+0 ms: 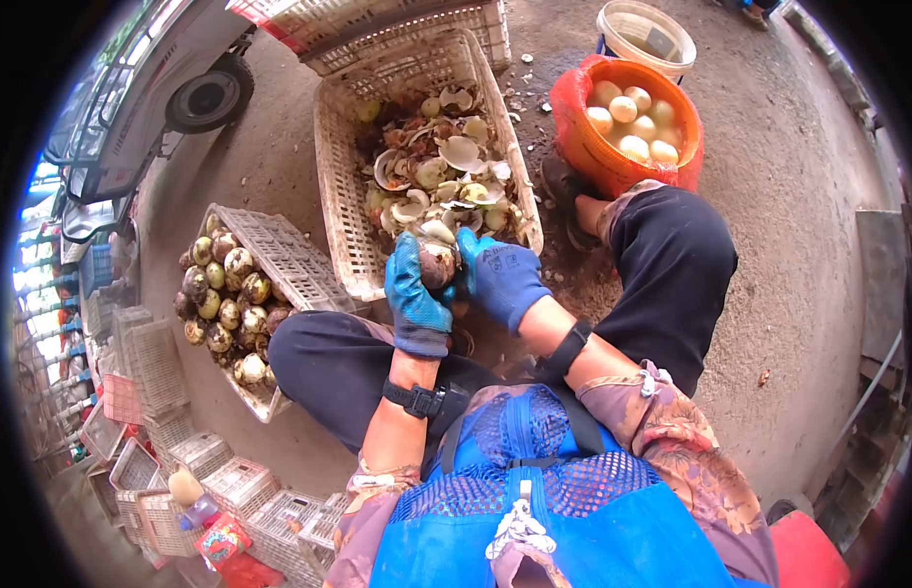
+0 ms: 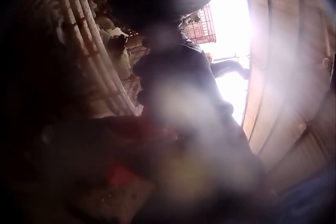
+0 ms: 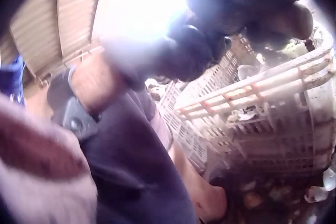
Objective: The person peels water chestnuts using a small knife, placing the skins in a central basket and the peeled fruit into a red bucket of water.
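In the head view a brown round fruit [image 1: 437,265] with a pale top is held between the two gloved hands at the near rim of a crate [image 1: 331,196] of pale shells [image 1: 461,154]. The left hand [image 1: 417,299], in a blue glove, grips its left side. On its right side is the right hand [image 1: 503,278], fingers curled toward the fruit and partly hidden. The left wrist view is dark and blurred. In the right wrist view the gloved hands are dark shapes above the crate [image 3: 252,90].
A tilted crate [image 1: 280,257] of brown-and-white round fruits [image 1: 239,289] stands at left. At upper right are an orange basin [image 1: 574,137] with pale peeled balls [image 1: 623,109] in liquid and a white bucket [image 1: 613,22]. Stacked crates [image 1: 152,363] and a parked vehicle [image 1: 133,88] lie further left.
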`<state>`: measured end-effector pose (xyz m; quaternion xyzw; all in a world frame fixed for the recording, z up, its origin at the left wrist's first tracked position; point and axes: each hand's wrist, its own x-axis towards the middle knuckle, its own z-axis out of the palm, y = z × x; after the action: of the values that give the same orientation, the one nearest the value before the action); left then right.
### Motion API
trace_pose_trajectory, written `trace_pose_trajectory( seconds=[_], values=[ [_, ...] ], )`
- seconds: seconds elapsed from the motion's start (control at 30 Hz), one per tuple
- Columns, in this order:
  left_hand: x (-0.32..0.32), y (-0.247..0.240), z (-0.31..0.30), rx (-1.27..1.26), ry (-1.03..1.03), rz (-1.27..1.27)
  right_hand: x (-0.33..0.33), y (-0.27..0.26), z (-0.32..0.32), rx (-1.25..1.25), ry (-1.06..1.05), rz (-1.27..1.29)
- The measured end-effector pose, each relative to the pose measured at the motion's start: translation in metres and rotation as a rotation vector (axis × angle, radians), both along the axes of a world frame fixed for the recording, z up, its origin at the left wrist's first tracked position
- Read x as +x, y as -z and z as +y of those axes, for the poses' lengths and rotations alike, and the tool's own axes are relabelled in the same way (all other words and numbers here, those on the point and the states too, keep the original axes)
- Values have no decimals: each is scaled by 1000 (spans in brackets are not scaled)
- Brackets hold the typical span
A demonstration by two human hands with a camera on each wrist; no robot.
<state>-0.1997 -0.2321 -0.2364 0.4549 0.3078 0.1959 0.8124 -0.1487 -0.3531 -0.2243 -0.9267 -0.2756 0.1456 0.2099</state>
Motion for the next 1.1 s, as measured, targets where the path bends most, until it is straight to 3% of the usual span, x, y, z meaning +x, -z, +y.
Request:
trace_pose_trajectory(
  seconds=[0.1, 0.13, 0.23, 0.27, 0.37, 0.4, 0.47, 0.53, 0.6, 0.63, 0.73, 0.77, 0.83, 0.87, 1.03, 1.1],
  values=[
    [-11, -14, -1, 24, 83, 77, 23, 19, 6, -20, 28, 200],
    [-13, -5, 13, -188, 194, 84, 27, 16, 0, 29, 70, 183],
    [-15, -8, 15, -323, 261, -86, 33, 23, -4, 318, 210, 211],
    [-12, -12, 14, -446, 189, -95, 33, 27, -7, 432, 258, 325],
    [-10, -12, 17, -437, 162, -65, 32, 4, -15, 935, 535, 1018],
    [-11, -12, 19, -465, 208, -106, 37, 5, -24, 898, 413, 1122],
    [-11, -11, 23, -521, 303, -190, 28, 8, -17, 1097, 231, 1018],
    [-8, -22, 11, -435, 302, -183, 20, -26, -13, 1179, 361, 1345],
    [-7, -25, 8, -341, 333, -202, 16, -27, -3, 1230, 503, 1290],
    [-7, -24, 8, -177, 356, -155, 15, -26, 0, 1257, 572, 1259],
    [-8, -30, 4, 241, 385, 9, 15, -5, 4, 1129, 483, 869],
    [-9, -28, 7, 271, 411, 60, 14, 3, 5, 1077, 443, 709],
    [-8, -35, 10, 333, 457, 163, 13, -8, 3, 1063, 437, 679],
    [-11, -40, 7, 71, 413, 156, 12, -5, 7, 1093, 440, 626],
    [-16, -37, 5, -191, 397, -61, 25, 16, 9, 1153, 697, 679],
    [-18, -30, 6, -210, 413, -165, 31, 34, 4, 1044, 685, 626]
  ],
)
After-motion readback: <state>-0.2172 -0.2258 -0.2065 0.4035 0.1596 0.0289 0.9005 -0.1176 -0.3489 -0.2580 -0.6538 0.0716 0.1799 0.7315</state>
